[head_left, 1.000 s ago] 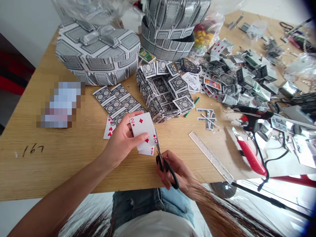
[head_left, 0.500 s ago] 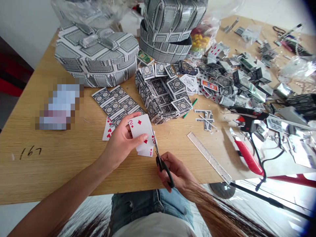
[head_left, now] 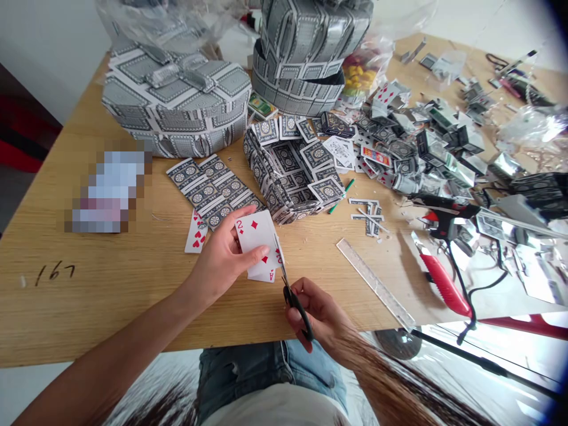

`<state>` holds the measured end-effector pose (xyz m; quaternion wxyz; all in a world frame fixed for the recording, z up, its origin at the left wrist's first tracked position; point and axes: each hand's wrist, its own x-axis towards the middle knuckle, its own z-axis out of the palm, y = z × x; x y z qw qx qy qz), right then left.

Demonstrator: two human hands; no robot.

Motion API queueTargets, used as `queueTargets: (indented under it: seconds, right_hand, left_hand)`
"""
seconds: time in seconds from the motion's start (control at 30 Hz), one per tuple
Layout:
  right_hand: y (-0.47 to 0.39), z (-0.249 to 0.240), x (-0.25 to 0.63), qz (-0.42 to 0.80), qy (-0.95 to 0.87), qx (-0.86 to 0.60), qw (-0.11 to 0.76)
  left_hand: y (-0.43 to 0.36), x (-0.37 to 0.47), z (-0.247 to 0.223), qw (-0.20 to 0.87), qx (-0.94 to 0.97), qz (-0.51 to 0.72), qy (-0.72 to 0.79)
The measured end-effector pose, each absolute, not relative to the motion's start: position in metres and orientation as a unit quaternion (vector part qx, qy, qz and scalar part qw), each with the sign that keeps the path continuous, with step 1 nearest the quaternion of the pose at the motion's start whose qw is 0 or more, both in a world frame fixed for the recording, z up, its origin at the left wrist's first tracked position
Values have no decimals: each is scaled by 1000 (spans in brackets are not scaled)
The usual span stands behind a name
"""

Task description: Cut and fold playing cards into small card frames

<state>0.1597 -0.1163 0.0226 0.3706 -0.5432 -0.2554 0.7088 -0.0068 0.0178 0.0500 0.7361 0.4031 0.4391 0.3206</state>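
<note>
My left hand (head_left: pixel 231 248) grips a two of diamonds playing card (head_left: pixel 254 238), its thumb lying across the face. Black-handled scissors (head_left: pixel 296 307) are in my right hand (head_left: pixel 317 313), with the blades against the card's right edge. Beneath the held card, an ace of diamonds (head_left: pixel 261 274) lies on the table, partly covered. A hearts card (head_left: pixel 195 235) rests left of my left hand, tucked under a panel of joined cards (head_left: pixel 213 184). Just beyond the hands stands an open box made of cards (head_left: pixel 290 168).
At the back are a lidded card box (head_left: pixel 177 106) and a stacked card container (head_left: pixel 306 83). A clear ruler (head_left: pixel 375 284), red cutter (head_left: pixel 445 284) and glue gun (head_left: pixel 444 213) lie on the right. Behind them spreads a heap of cards and packs (head_left: pixel 417 142).
The held card and both hands have shifted slightly right and toward me. The scissors stay at the card's right edge.
</note>
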Motion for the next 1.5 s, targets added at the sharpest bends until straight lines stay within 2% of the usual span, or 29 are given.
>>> queueTargets:
  seconds: [0.53,0.8,1.13,1.5]
  right_hand:
    - [-120,20,158,702,-241,-567,357]
    - [-115,40,154,701,-230,-574,355]
    - [-123,23,158,686,-256,-586,347]
    - [-119,37,157,694,-246,-584,342]
  left_hand:
    - [14,-3,52,748,397,304,436]
    - [13,-2,48,740,417,283,446]
    - [13,-1,48,745,415,274,445]
    - [9,-1,46,761,403,267,433]
